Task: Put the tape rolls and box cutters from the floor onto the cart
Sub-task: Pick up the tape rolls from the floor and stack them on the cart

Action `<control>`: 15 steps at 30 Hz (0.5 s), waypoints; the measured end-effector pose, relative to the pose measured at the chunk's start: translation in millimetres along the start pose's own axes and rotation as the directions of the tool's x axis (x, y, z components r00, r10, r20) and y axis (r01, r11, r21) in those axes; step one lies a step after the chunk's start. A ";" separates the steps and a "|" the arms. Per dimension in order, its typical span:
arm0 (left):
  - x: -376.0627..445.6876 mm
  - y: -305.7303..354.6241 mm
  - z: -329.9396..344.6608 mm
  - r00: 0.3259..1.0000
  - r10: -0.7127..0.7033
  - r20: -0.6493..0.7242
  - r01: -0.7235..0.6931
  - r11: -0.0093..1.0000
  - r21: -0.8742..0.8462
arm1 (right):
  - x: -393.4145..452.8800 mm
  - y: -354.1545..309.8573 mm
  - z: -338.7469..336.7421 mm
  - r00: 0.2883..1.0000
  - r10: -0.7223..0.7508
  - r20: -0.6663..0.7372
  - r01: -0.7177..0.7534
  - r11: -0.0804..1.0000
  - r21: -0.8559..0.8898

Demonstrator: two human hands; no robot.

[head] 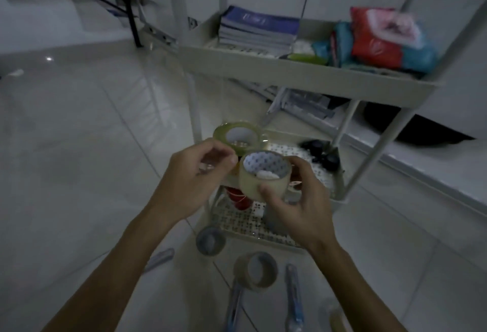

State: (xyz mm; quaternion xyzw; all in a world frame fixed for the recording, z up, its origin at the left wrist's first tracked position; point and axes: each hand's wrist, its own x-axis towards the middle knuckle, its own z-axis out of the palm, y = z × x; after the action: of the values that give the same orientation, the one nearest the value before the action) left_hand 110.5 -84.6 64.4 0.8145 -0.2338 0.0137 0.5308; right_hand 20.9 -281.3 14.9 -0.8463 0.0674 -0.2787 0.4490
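Note:
My right hand grips a clear tape roll and holds it above the near corner of the cream cart's middle shelf. My left hand pinches the near rim of a yellowish tape roll just behind it. On the floor below lie a grey tape roll, a tan tape roll and three box cutters. Another blurred roll sits at the bottom right.
The cart's top shelf holds stacked books and colourful packets. Black objects lie on the middle shelf, and a red item on the bottom shelf. A dark stand leg is at far left, a black bag on the right.

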 end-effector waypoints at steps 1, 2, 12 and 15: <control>4.9 -1.5 7.1 1.000 0.003 0.018 -0.003 1.000 -0.010 | 7.6 3.6 -3.4 0.999 0.047 -0.026 -0.047 0.999 -0.024; 10.9 -4.0 14.9 1.000 0.013 0.028 -0.013 1.000 -0.008 | 14.9 6.9 -5.7 0.995 0.085 -0.050 -0.088 0.995 -0.045; 63.6 -53.1 66.2 0.990 0.095 0.102 -0.126 0.920 0.371 | 78.7 57.3 9.1 0.882 0.468 -0.058 -0.469 0.858 -0.212; 62.6 -63.5 68.9 0.987 0.138 0.077 -0.158 0.904 0.398 | 89.2 62.9 13.5 0.882 0.466 -0.063 -0.459 0.822 -0.336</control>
State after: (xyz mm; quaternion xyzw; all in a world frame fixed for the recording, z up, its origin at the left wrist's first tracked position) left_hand 175.7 -146.7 -3.2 0.8863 -0.2994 0.0827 0.3434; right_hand 111.2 -341.0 -4.5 -0.8724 0.3128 -0.1364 0.3501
